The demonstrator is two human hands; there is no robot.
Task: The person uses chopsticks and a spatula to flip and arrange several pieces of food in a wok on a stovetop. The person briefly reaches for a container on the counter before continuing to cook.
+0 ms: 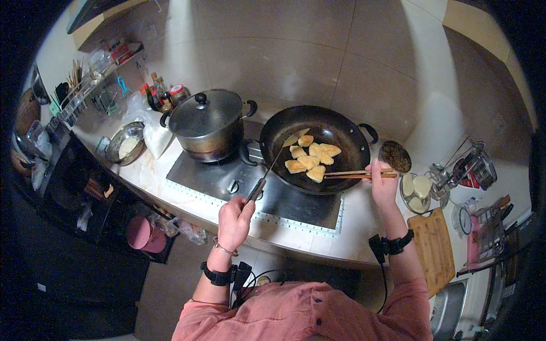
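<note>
A black two-handled wok (345, 140) sits on the right side of the steel gas hob. Several golden-brown pieces of food (309, 162) lie together in it. My left hand (235, 221) grips the dark handle of a metal spatula (294, 138), whose blade rests in the wok at the left of the pieces. My right hand (381, 183) holds a pair of wooden chopsticks (354, 174) over the wok's right rim, their tips at the piece nearest me.
A lidded pot (207, 123) stands left of the wok. At far left are a metal bowl (126, 143) and sauce bottles (157, 93). To the right are a bowl of dark contents (395, 156), a plate of pale pieces (416, 192) and a wooden cutting board (431, 247).
</note>
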